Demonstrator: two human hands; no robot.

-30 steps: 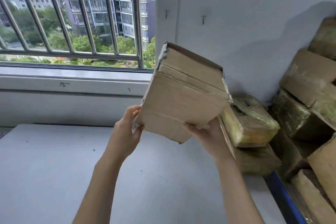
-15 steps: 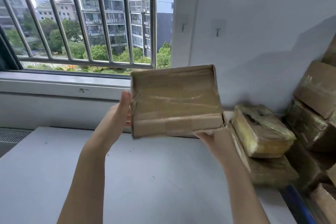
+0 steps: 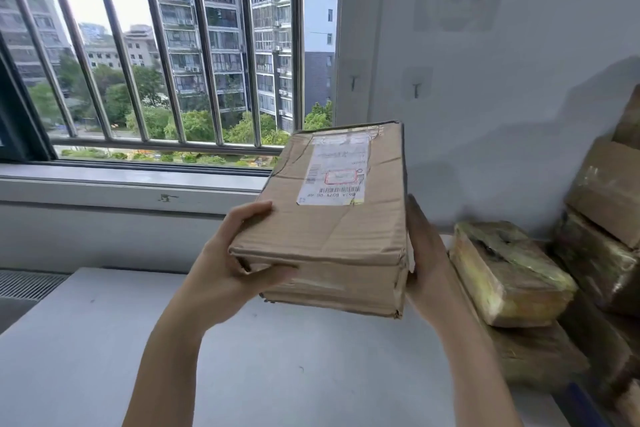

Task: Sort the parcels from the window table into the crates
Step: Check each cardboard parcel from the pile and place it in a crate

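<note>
A worn brown cardboard parcel (image 3: 332,229) with a white shipping label (image 3: 336,173) on its top face is held up above the grey table (image 3: 104,357). My left hand (image 3: 228,267) grips its near left corner, thumb across the front edge and fingers on top. My right hand (image 3: 424,260) lies flat against the parcel's right side, fingers straight. A tape-wrapped yellowish parcel (image 3: 509,270) sits on another flat parcel (image 3: 533,354) to the right.
More brown parcels (image 3: 606,218) are stacked against the wall at the far right. A blue edge (image 3: 578,406) shows at the bottom right. A barred window (image 3: 156,45) and its sill (image 3: 121,184) run behind the table.
The parcel has been turned so that its labelled face now points up. My left hand shifted to the near left corner, and the view tilted upward.
</note>
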